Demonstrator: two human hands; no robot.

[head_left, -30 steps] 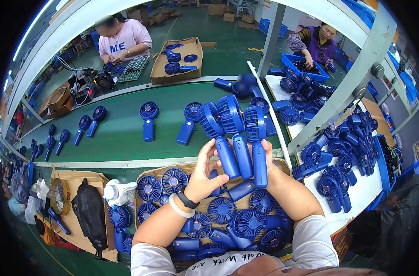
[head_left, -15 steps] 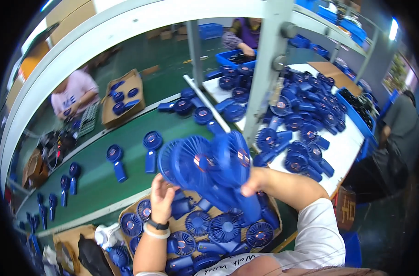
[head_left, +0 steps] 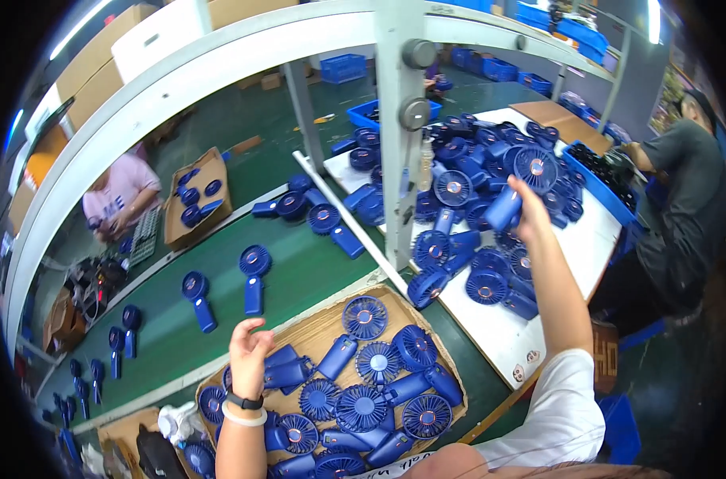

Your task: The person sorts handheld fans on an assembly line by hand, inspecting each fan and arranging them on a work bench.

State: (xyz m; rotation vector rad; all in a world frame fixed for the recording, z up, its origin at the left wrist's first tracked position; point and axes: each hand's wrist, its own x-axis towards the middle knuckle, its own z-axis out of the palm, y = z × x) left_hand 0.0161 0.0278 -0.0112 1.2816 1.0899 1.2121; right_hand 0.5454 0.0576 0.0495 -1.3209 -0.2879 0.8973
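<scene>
My right hand (head_left: 527, 214) is stretched out over the white table (head_left: 491, 327) on the right and grips the handle of a blue hand-held fan (head_left: 521, 182) above a heap of several blue fans (head_left: 467, 199). My left hand (head_left: 250, 351) hovers with its fingers loosely curled and nothing in it, above the left end of a flat cardboard tray (head_left: 451, 363) full of blue fans (head_left: 355, 391). A black watch and a white band sit on that wrist.
A green conveyor belt (head_left: 295, 283) carries single blue fans (head_left: 254, 271) past the tray. A white frame post (head_left: 401, 136) stands between belt and table. One person sits across the belt at the left (head_left: 120, 195), another at the far right (head_left: 682, 184). Blue crates (head_left: 343, 68) stand behind.
My right hand has swung right, from holding a bunch of fans over the tray to the heap on the white table, and now grips one fan. My left hand has let go and lifted.
</scene>
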